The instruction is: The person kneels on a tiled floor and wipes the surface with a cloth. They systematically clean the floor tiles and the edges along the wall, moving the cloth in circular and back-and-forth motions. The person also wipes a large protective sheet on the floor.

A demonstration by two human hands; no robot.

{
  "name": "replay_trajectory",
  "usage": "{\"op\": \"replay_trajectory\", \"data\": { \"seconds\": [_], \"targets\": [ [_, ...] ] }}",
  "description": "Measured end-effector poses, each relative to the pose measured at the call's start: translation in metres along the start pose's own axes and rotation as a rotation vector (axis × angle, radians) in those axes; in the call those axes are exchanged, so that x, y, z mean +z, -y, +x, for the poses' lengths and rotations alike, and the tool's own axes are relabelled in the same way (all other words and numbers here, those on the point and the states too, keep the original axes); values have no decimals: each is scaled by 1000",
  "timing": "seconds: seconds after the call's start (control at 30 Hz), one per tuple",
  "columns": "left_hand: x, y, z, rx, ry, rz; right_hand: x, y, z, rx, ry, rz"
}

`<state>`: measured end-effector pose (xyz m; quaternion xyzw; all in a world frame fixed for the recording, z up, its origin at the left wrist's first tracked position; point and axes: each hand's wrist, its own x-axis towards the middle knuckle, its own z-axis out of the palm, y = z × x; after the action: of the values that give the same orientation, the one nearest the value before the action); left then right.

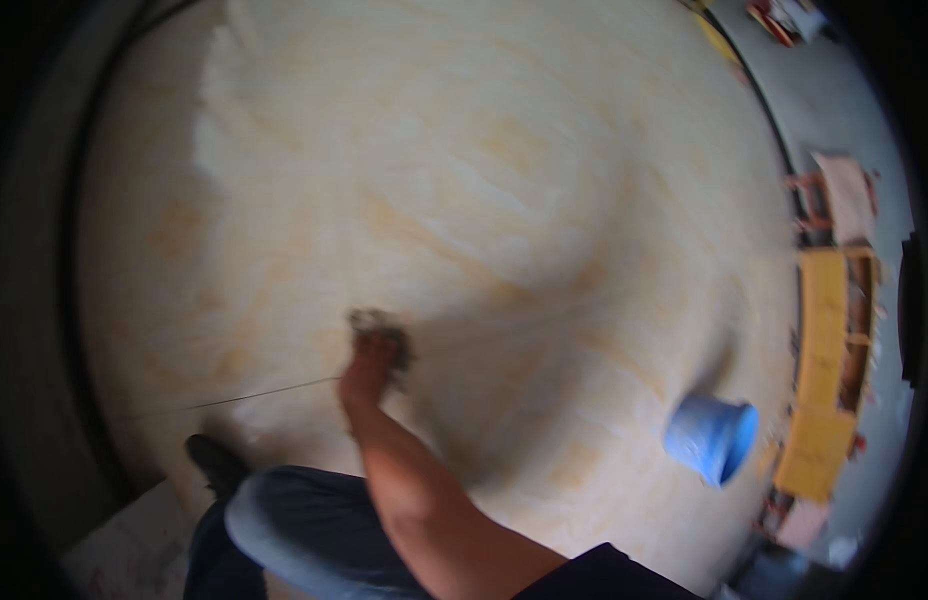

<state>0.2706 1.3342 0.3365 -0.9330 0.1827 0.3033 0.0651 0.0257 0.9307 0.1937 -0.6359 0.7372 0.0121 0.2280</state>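
Reaching in from the lower right past a dark sleeve, my right hand [370,367] is closed on a crumpled dark, mottled wad [393,341], perhaps a rag; blur hides its exact kind. The wad rests against a glossy cream floor [449,187] with yellow-brown marbling. A thin dark line [261,393], like a joint between tiles, runs from the left up to my wrist and goes on faintly to the right of the hand. My left hand is out of view. Below the hand are my bent knee in dark blue trousers [306,517] and a dark shoe [216,459].
A blue plastic bucket [696,435] lies or tilts at the right. Beyond it stand a yellow wooden bench-like piece [820,337] and a reddish stool with a pale cover [846,196]. A pale board or slab [134,544] is at the lower left.
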Motion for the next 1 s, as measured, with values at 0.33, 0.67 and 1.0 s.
{"op": "replay_trajectory", "data": {
  "seconds": [0.33,0.67,1.0],
  "targets": [
    [22,191,-261,-510,-311,-347,-118,-4,-20,-460,437,-906],
    [102,396,-236,-982,-889,-563,-63,56,189,-485,541,464],
    [33,659,-313,-1698,-1434,-604,-16,497,-294,-1536,521,244]
  ]
}}
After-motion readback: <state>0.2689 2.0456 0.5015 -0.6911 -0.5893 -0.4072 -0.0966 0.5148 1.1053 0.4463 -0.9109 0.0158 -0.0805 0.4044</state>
